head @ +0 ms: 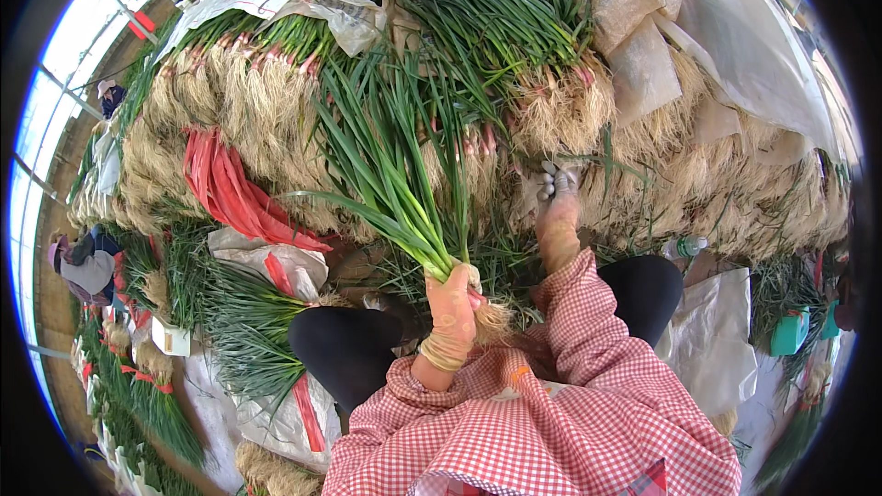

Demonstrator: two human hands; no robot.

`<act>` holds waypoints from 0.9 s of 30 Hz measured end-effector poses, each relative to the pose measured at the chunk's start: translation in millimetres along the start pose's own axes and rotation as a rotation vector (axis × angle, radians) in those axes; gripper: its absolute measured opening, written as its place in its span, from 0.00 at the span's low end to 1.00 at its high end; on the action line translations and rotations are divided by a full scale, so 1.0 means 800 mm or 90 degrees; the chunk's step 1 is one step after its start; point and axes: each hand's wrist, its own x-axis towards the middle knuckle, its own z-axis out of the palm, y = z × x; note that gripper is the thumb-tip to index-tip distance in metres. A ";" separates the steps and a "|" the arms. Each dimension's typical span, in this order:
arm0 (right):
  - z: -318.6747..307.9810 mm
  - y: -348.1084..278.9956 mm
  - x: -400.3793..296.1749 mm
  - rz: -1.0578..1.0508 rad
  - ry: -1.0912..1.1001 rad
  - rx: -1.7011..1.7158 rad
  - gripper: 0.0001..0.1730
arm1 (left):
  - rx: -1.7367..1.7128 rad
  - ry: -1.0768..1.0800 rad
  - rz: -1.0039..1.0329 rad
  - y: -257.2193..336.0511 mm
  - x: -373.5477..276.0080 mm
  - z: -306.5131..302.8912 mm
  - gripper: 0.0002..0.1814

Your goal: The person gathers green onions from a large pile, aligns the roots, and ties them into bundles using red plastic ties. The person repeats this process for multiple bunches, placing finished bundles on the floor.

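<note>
My left hand (451, 310), in a pale orange glove, grips a small bunch of green garlic (406, 213) by its stalk bases. The leaves fan out up and to the left, and pale roots (495, 322) hang below the fist on the right. Farther out, my right hand (559, 203) reaches to the front of the root-fringed heap, its grey-coated fingers curled. Whether anything is pinched in those fingers cannot be made out. Just beyond them lies a stack of green garlic (551, 100), roots facing me.
Red plastic strips (238, 193) drape over the heap at left. A tied-looking garlic bundle (258, 317) lies on white sheeting beside my left knee (344, 351). A clear bottle (684, 246) is near my right knee (641, 296). Another person (86, 265) sits far left.
</note>
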 end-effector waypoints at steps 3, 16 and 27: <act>0.033 -0.019 -0.060 0.280 -0.251 -0.489 0.12 | 0.020 -0.012 -0.029 -0.019 0.004 0.000 0.06; 0.047 0.036 -0.104 0.444 -0.272 -0.188 0.10 | -0.245 -0.101 -0.070 0.016 0.012 0.003 0.30; 0.026 0.087 -0.107 0.391 0.075 -0.030 0.10 | -0.167 0.013 -0.009 -0.018 0.028 -0.004 0.29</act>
